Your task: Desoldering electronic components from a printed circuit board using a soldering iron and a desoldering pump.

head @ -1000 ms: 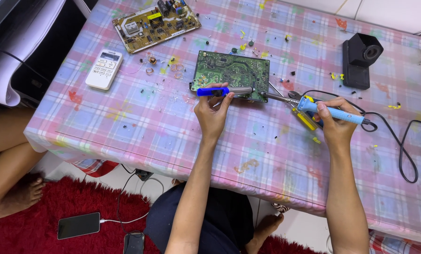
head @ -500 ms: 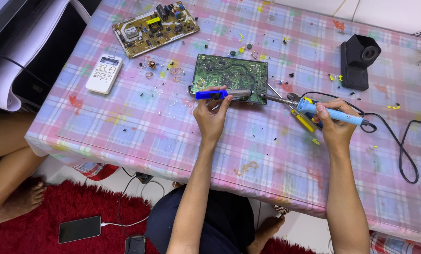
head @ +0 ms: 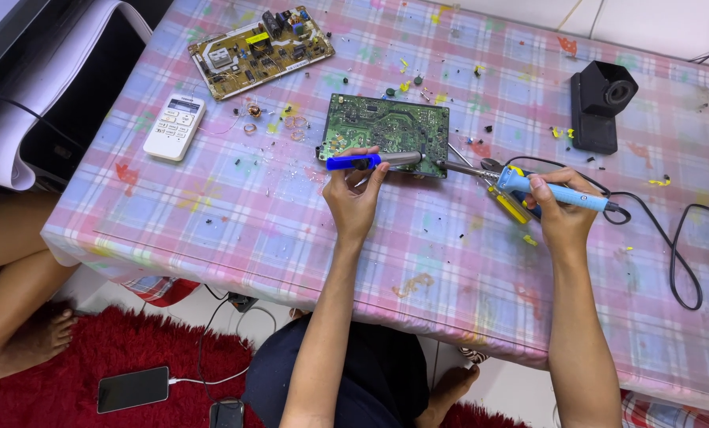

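Observation:
A green circuit board point(head: 386, 131) lies flat on the plaid tablecloth point(head: 236, 238). My left hand point(head: 354, 194) grips a blue-handled desoldering pump point(head: 366, 161) held level, its silver tip at the board's near right edge. My right hand point(head: 564, 214) holds a light-blue soldering iron point(head: 548, 190); its metal tip reaches left to the same edge of the board, close to the pump's tip. The iron's black cord point(head: 679, 246) loops off to the right.
A yellow-brown circuit board point(head: 259, 49) and a white remote point(head: 175, 127) lie at the far left. A black box-shaped device point(head: 600, 103) stands at the far right. Small parts and solder bits litter the cloth. Below, a phone point(head: 133, 388) rests on a red rug beside another person's leg point(head: 18, 293).
Both hands and tools hold nearly the same pose at the board's edge; only the view has shifted slightly.

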